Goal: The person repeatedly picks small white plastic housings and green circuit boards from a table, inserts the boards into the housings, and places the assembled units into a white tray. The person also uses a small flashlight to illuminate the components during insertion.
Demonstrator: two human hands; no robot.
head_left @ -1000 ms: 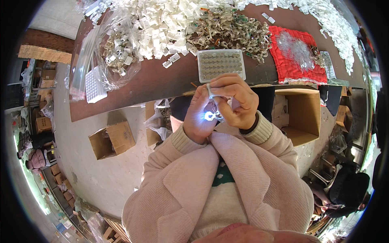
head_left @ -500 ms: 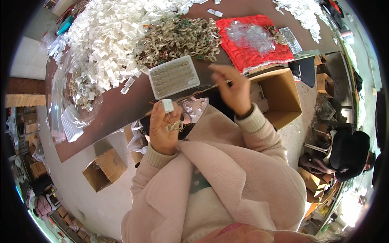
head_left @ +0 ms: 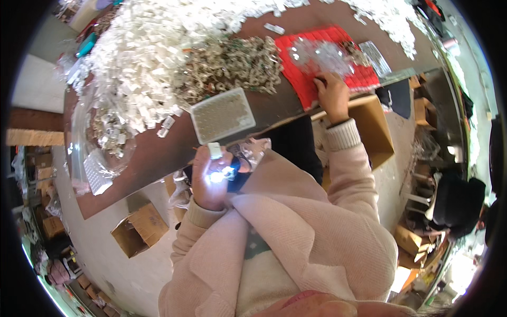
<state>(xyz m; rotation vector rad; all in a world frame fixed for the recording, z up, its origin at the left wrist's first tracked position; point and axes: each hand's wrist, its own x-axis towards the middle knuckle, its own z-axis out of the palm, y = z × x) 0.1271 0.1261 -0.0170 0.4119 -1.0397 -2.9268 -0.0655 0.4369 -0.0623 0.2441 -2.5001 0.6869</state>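
My left hand (head_left: pixel 208 182) is closed around a small white battery box (head_left: pixel 215 150) near the table's front edge. A coil of thin wire lights (head_left: pixel 224 173) hangs from the box against my palm and glows bright white. My right hand (head_left: pixel 332 95) reaches over a red quilted cloth (head_left: pixel 296 79), its thumb and forefinger apart at the near edge of a heap of clear plastic pieces (head_left: pixel 322 55). Between the hands lies a shallow translucent tray (head_left: pixel 222 113) with rows of small round pieces.
White plastic boxes (head_left: pixel 137 68) make a big heap at the left, beside a pile of coiled wire lights (head_left: pixel 232 66). An open cardboard box (head_left: pixel 377 132) stands below the table edge under my right arm. Another carton (head_left: pixel 140 230) sits on the floor.
My right hand has moved away from the front edge, up and right to the clear pieces on the red cloth. The wire lights in my left hand have come on.
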